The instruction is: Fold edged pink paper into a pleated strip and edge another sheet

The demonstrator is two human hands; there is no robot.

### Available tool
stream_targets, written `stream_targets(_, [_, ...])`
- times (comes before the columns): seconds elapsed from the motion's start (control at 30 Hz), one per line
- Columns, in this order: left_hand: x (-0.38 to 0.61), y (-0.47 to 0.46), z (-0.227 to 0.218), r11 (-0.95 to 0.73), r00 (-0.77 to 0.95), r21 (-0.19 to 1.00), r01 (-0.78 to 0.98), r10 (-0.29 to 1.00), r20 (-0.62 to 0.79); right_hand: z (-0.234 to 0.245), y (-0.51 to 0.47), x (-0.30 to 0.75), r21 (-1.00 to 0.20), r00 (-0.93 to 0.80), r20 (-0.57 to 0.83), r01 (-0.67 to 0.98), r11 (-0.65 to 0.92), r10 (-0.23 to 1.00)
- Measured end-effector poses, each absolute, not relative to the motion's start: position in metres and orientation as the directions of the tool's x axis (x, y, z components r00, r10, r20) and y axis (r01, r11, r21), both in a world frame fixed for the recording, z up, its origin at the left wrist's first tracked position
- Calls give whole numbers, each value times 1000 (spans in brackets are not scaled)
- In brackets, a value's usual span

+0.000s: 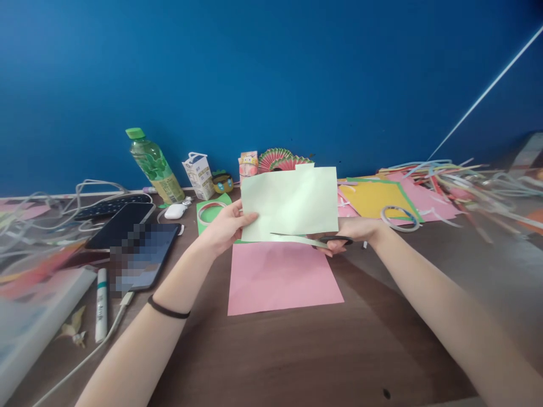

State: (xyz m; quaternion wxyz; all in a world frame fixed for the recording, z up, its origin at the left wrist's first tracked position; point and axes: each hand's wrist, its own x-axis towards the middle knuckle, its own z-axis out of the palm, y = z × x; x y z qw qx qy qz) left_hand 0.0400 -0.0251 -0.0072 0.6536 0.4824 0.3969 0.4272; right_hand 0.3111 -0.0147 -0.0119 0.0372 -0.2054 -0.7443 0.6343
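Observation:
Pale green paper [292, 200] is held up over the table. Its left edge is pinched by my left hand [224, 229], thumb in front. At the lower right, my right hand [354, 229] is closed on scissors [341, 240] with black handles; their blades are mostly hidden by the sheet. A cut runs along the paper's bottom edge, where a narrow strip [301, 239] hangs slightly apart but stays joined on the left. Below lies a flat pink sheet [284, 280], with part of it behind the green one.
A green-capped bottle [155, 164], a small carton [198, 175] and folded paper fans [280, 159] stand by the blue wall. To the left are a phone [123, 226], tablet [163, 254], cables and a marker [101, 305]. Yellow paper [373, 198], a tape roll [400, 219] and paper strips [449, 175] lie right.

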Motion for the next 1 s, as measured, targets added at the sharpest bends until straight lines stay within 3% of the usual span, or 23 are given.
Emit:
stream_targets(0.23, [42, -25, -13, 107, 320, 973, -203, 947, -37, -16, -13, 314, -962, -925, -151, 218, 161, 349])
stream_targets(0.67, [48, -29, -15, 16, 310, 1000, -27, 951, -6, -28, -19, 302, -961, -903, -154, 232, 154, 400])
stream_targets(1.0, [54, -33, -17, 39, 363, 997, -69, 932, -11, -25, -28, 291, -977, -883, -147, 199, 71, 447])
